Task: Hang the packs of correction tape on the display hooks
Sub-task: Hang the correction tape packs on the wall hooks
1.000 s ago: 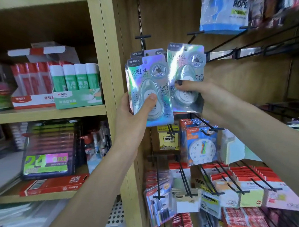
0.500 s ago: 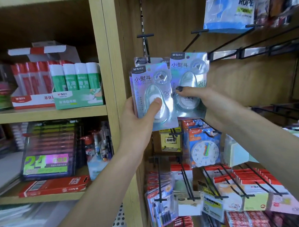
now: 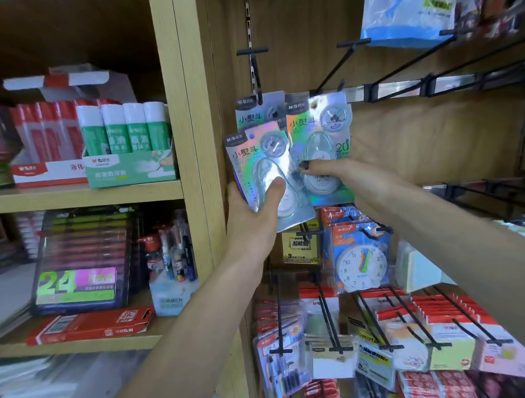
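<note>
Holding packs of correction tape in both hands, you face the wooden back panel [image 3: 433,137] of the hook display. Your left hand [image 3: 253,217] grips a tilted holographic pack [image 3: 263,165], thumb pressed across its blister; at least one more pack [image 3: 253,109] shows behind and above it, its top at the black hook [image 3: 254,66], though whether it hangs there or sits in your grip cannot be told. Your right hand [image 3: 347,180] pinches a third pack [image 3: 315,130] just beside, upright, its top edge touching the neighbouring hook [image 3: 344,66]. Three packs are visible in all. Directly below hang a toy clock card [image 3: 362,263] and a yellow sticker pack [image 3: 299,245], close under your wrists. A blue jump-rope bag [image 3: 403,15] hangs above right. Left of the wooden upright [image 3: 189,141], a shelf [image 3: 83,196] carries four green glue sticks [image 3: 123,129] in a tray beside a red-and-white box [image 3: 48,172].
</note>
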The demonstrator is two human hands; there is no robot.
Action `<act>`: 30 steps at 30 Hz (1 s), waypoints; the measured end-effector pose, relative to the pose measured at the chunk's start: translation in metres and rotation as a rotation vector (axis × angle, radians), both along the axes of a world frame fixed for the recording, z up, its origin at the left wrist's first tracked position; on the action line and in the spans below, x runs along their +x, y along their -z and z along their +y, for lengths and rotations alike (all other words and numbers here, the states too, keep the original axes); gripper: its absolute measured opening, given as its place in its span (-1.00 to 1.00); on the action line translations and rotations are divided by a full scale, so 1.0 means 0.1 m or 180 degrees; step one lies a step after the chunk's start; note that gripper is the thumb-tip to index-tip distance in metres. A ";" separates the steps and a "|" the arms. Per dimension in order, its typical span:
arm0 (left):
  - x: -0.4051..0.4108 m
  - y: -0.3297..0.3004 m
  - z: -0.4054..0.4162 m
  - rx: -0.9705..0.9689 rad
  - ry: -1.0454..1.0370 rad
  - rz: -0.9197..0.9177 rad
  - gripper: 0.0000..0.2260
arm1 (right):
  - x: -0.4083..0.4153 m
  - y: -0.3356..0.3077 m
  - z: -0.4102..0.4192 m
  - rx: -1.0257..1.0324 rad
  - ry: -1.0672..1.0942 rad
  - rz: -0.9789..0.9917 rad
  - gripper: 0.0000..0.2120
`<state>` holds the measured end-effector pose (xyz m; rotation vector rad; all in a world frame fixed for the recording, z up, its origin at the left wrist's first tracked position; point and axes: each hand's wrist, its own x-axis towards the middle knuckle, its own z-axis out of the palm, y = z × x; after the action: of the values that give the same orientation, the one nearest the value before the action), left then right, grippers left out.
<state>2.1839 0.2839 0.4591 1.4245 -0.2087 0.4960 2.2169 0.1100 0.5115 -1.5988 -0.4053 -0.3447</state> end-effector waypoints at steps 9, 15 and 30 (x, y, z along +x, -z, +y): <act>0.07 -0.24 -0.07 -0.0051 -0.0351 -0.0503 -0.72 | 0.13 -0.07 -0.01 -0.0022 -0.0237 -0.0368 -0.38; 0.20 -0.30 -0.07 -0.0033 -0.0461 -0.0385 -0.69 | 0.20 -0.12 -0.03 -0.0163 -0.0155 -0.0483 -0.52; 1.01 -0.39 -0.21 -0.0117 -0.0281 0.0762 -0.53 | 0.68 -0.13 0.03 0.0037 0.0479 0.0143 -0.76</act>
<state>2.2848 0.2626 0.4983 1.4477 0.0555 0.3948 2.2852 0.1129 0.5247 -1.6269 -0.2488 -0.4240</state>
